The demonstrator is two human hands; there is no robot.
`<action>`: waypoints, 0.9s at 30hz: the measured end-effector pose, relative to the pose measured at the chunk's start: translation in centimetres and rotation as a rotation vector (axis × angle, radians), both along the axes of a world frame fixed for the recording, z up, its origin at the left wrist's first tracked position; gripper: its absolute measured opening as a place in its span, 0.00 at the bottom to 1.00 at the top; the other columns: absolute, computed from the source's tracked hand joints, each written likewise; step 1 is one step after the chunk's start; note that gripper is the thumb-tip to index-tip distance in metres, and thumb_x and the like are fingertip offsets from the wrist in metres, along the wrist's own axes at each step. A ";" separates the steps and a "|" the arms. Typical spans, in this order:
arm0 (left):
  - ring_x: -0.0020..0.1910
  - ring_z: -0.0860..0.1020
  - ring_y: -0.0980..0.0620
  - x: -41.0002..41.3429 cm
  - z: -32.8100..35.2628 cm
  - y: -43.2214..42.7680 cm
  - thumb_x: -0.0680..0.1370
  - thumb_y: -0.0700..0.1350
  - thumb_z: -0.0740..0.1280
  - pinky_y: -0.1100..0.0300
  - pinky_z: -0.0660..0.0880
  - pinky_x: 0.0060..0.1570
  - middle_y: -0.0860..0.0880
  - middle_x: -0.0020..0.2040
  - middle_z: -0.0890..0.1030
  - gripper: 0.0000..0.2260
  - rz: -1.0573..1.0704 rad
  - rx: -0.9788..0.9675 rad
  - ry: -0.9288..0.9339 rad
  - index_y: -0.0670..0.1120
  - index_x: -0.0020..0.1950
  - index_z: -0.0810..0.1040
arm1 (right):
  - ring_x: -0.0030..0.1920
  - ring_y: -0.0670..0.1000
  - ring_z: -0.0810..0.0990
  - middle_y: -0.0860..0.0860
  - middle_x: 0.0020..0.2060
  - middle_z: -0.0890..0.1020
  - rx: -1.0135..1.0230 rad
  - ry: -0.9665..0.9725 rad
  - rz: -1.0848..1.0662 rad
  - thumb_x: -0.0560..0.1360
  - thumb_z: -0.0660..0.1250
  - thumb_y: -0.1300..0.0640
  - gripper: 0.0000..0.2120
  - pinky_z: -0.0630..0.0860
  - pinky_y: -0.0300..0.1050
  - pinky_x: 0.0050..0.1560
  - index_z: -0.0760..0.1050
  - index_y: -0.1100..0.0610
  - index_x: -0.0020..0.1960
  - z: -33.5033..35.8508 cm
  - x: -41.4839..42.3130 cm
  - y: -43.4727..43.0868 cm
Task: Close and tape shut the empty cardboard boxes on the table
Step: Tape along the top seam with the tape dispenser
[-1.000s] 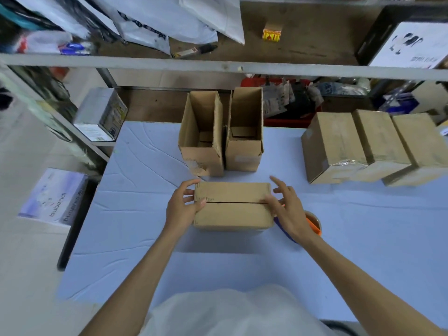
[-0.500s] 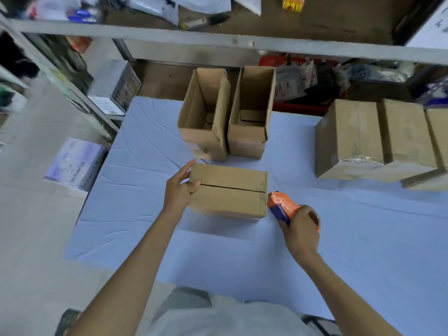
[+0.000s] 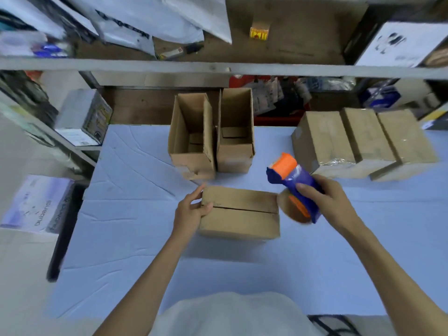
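A small cardboard box [image 3: 240,212] lies in the middle of the table with its two top flaps folded shut, a seam running across the top. My left hand [image 3: 191,209] holds its left end, thumb on the top flap. My right hand [image 3: 324,200] grips an orange and blue tape dispenser [image 3: 293,183] with a brown tape roll, lifted in the air just right of the box. Two open empty cardboard boxes [image 3: 191,139] [image 3: 236,132] stand side by side behind it.
Three closed, taped boxes [image 3: 363,139] sit in a row at the back right of the blue table cloth [image 3: 135,226]. A metal shelf rail [image 3: 218,67] crosses above the table's far edge. A grey carton [image 3: 82,117] sits on a side shelf at left.
My right hand took hold of the tape dispenser on the table and lifted it up beside the box. My left hand stayed on the box's left end.
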State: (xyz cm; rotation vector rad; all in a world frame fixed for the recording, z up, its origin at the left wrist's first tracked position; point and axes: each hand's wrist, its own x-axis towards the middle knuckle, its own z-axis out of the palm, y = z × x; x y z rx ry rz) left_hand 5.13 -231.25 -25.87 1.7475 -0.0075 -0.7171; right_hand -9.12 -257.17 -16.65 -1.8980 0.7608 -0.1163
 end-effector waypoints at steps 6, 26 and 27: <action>0.51 0.80 0.60 -0.9 -0.4 -1.8 0.75 0.36 0.70 0.70 0.75 0.48 0.51 0.60 0.79 0.25 -0.059 -0.020 -0.049 0.62 0.65 0.74 | 0.34 0.48 0.79 0.44 0.37 0.80 -0.317 0.035 0.277 0.59 0.80 0.53 0.23 0.76 0.40 0.32 0.73 0.48 0.48 1.5 2.1 4.1; 0.41 0.79 0.53 0.1 5.2 -3.0 0.80 0.40 0.63 0.63 0.76 0.36 0.46 0.41 0.80 0.05 0.047 -0.291 0.591 0.42 0.47 0.78 | 0.42 0.42 0.77 0.40 0.46 0.79 -0.503 0.008 0.549 0.62 0.79 0.46 0.28 0.69 0.28 0.40 0.73 0.48 0.58 -1.1 3.4 4.2; 0.40 0.79 0.54 0.2 5.2 -3.0 0.80 0.40 0.64 0.64 0.76 0.36 0.47 0.41 0.80 0.05 0.030 -0.266 0.574 0.42 0.47 0.78 | 0.42 0.41 0.76 0.41 0.46 0.80 -0.506 0.011 0.551 0.62 0.79 0.46 0.28 0.68 0.28 0.39 0.74 0.49 0.58 -1.1 3.4 4.3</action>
